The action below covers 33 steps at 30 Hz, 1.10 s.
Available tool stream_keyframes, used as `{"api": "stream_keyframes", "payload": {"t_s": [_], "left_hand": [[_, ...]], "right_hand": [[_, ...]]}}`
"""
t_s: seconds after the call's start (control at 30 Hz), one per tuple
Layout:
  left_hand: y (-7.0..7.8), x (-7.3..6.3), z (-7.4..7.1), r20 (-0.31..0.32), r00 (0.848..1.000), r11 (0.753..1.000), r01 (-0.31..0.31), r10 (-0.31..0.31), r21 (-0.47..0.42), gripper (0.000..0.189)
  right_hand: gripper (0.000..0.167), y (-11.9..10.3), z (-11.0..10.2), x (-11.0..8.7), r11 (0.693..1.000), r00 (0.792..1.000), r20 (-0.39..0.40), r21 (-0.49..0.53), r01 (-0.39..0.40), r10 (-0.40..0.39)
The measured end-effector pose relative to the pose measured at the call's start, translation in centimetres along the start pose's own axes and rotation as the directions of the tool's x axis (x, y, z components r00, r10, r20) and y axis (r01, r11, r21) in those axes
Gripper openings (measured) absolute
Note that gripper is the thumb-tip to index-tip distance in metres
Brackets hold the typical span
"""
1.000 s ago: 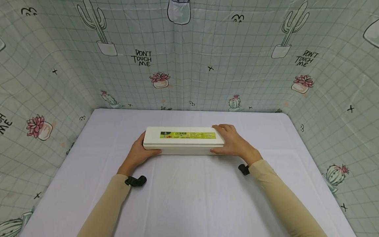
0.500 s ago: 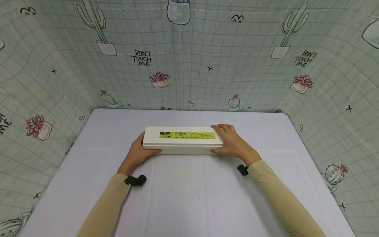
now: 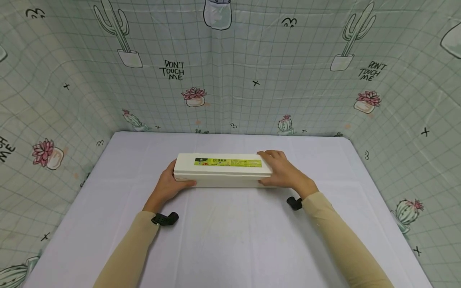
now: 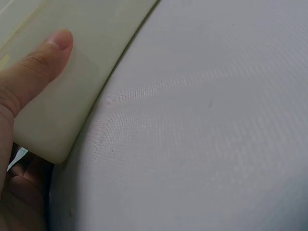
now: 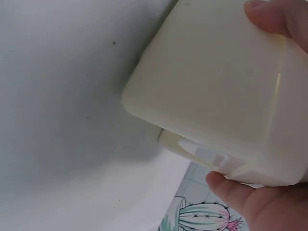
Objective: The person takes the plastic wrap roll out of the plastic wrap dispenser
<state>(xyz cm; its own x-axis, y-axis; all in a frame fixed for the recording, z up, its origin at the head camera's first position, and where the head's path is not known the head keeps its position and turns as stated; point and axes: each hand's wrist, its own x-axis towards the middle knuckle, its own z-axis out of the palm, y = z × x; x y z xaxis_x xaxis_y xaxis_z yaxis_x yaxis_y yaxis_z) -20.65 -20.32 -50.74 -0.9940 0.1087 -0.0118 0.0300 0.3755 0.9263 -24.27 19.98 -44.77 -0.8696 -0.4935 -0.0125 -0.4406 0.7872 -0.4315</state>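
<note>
A long white cling film box (image 3: 223, 182) lies crosswise on the table, with a yellow-green label (image 3: 228, 163) on its lid (image 3: 187, 162). My left hand (image 3: 171, 186) grips the box's left end; in the left wrist view its thumb (image 4: 45, 60) lies along the front wall and its fingers reach round the end. At the right end my right hand (image 3: 284, 172) holds the box, thumb (image 5: 267, 17) at the front and fingers (image 5: 236, 192) at the far side. A narrow gap runs between lid and base along the front. The box's inside is hidden.
A white cloth (image 3: 216, 240) covers the table. Behind and to both sides hangs a grid-patterned curtain (image 3: 230, 100) printed with cacti. Each wrist wears a black strap-on camera, the left camera (image 3: 165, 219) and the right camera (image 3: 294, 203).
The lid's front edge has risen slightly and the seam below it looks wider. My right hand has shifted up a little with it. My left hand has stayed in place.
</note>
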Motion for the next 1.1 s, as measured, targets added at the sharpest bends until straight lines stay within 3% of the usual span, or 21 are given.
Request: {"api": "stream_keyframes", "payload": {"t_s": [0.43, 0.67, 1.1], "left_hand": [[0.13, -0.07, -0.21, 0.014, 1.000, 0.998, 0.025, -0.026, 0.050, 0.113], [-0.08, -0.08, -0.07, 0.027, 0.999, 1.000, 0.021, -0.022, 0.017, 0.112], [0.58, -0.45, -0.30, 0.040, 0.999, 0.999, 0.033, -0.033, 0.003, 0.113]], "right_hand": [[0.091, 0.08, -0.76, 0.37, 1.000, 0.999, 0.047, 0.028, 0.007, -0.008], [0.092, 0.23, -0.87, 0.32, 0.999, 0.997, 0.068, 0.040, -0.021, 0.018], [0.097, 0.39, -0.53, 0.23, 0.996, 0.999, 0.041, 0.084, -0.018, 0.015]]}}
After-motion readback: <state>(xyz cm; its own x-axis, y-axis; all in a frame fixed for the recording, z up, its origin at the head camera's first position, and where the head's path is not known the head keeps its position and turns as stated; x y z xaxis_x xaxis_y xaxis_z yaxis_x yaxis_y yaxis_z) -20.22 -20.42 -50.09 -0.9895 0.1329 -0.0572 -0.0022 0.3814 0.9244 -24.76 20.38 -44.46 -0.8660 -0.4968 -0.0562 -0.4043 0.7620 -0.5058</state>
